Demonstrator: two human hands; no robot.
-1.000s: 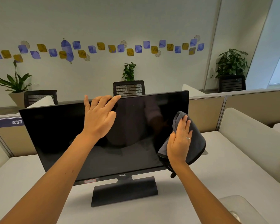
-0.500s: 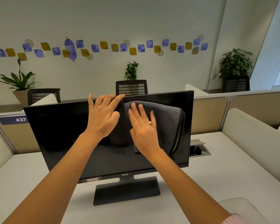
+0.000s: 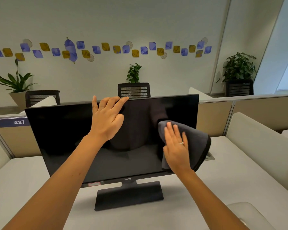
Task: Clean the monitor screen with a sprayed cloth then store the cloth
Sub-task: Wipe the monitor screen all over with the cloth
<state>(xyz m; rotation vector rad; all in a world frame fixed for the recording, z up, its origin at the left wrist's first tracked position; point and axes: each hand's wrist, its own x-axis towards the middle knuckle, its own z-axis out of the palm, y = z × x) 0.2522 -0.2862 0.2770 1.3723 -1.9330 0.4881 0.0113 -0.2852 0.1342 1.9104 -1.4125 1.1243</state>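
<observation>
A black monitor (image 3: 70,133) with a dark screen stands on its flat base on the white desk (image 3: 223,180). My left hand (image 3: 107,118) holds the monitor's top edge near the middle, fingers curled over the rim and thumb up. My right hand (image 3: 175,146) lies flat with straight fingers on a dark grey cloth (image 3: 196,141), pressing it against the lower right part of the screen. The cloth's right side hangs past the monitor's right edge.
Low beige partitions (image 3: 256,112) border the desk at the back and right. A cable hatch (image 3: 210,157) sits in the desk behind the cloth. Black chairs (image 3: 134,90) and potted plants (image 3: 239,67) stand beyond. A pale rounded object (image 3: 246,214) lies at the bottom right.
My right hand has swept the cloth from the upper middle of the screen down to the lower right. My left hand has stayed on the top edge.
</observation>
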